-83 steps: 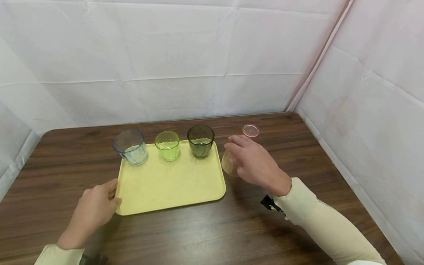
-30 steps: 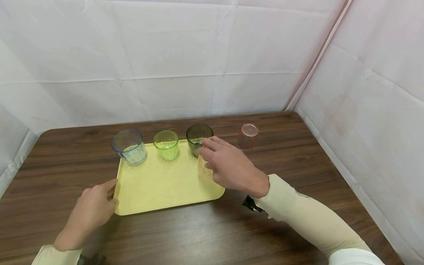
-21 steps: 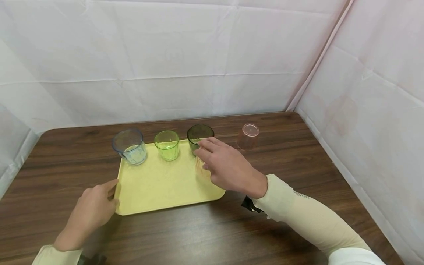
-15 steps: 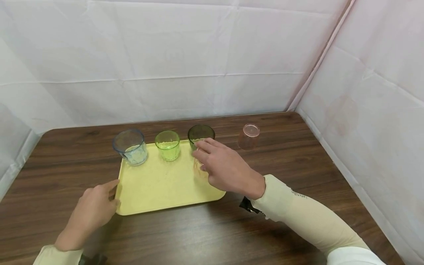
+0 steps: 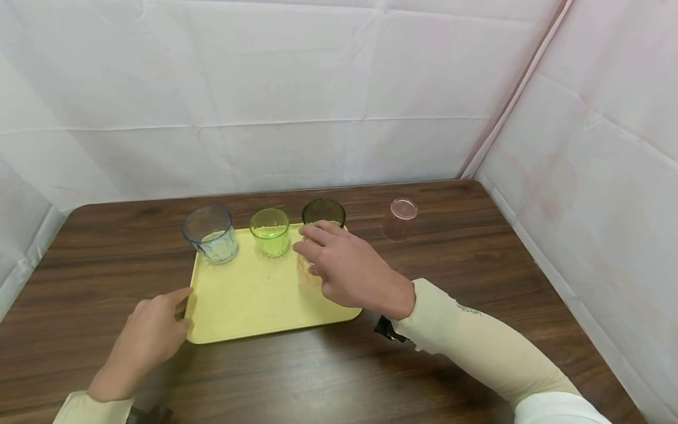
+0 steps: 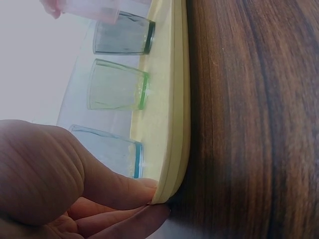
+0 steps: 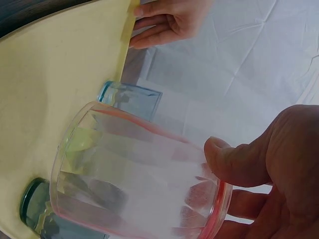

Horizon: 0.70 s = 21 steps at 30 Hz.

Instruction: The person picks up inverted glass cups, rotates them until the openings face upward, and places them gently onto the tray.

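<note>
My left hand (image 5: 148, 330) pinches the left edge of a yellow tray (image 5: 249, 300), thumb above and fingers below in the left wrist view. Over the tray's right part, my right hand (image 5: 355, 268) holds a clear pinkish cup (image 7: 134, 169). The fingers grip that cup by its thick pink base, and its rim faces the tray in the right wrist view. Along the tray's far side stand a blue cup (image 5: 214, 238), a green cup (image 5: 271, 238) and a dark grey cup (image 5: 324, 213), all upright. The right hand partly hides the grey one.
Another pink cup (image 5: 399, 221) stands upside down on the dark wooden table (image 5: 254, 383), right of the tray. White sheeting (image 5: 265, 88) hangs behind the table and along its right side.
My right hand has carried the pinkish cup from the table beside the tray leftward over it, and still drifts slightly left. The left hand keeps its place on the tray edge.
</note>
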{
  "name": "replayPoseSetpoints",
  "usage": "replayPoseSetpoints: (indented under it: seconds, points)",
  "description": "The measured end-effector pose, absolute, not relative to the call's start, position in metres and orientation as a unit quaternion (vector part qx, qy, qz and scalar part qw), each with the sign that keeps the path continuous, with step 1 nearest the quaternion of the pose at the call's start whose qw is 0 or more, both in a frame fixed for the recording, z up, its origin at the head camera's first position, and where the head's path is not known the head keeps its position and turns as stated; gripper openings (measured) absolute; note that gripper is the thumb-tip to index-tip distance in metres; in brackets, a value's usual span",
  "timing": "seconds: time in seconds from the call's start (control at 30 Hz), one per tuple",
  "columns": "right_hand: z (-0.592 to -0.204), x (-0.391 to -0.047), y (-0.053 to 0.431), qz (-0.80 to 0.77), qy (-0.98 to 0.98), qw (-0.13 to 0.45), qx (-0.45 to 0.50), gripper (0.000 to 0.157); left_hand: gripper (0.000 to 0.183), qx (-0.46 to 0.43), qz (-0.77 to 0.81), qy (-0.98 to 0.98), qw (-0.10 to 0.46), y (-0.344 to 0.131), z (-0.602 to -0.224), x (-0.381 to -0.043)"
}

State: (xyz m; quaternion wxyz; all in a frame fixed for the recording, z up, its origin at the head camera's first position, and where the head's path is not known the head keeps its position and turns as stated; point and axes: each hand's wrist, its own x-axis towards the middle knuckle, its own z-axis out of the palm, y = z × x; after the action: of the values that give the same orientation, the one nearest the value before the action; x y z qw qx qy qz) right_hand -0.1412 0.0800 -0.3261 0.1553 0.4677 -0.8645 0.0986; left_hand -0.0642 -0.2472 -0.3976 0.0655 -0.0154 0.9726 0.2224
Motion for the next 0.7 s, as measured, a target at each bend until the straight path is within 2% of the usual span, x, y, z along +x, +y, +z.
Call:
replayPoseSetpoints:
  seconds: [0.53, 0.7]
  points:
    - [-0.316, -0.138, 0.065, 0.107, -0.862, 0.142, 0.474, 0.028, 0.061, -0.007, 0.197, 0.978, 0.061, -0.249, -0.394, -0.071]
    - [-0.315, -0.137, 0.060, 0.114, -0.862, 0.138, 0.473, 0.028, 0.067, -0.009, 0.201, 0.976, 0.088, -0.250, -0.390, -0.072]
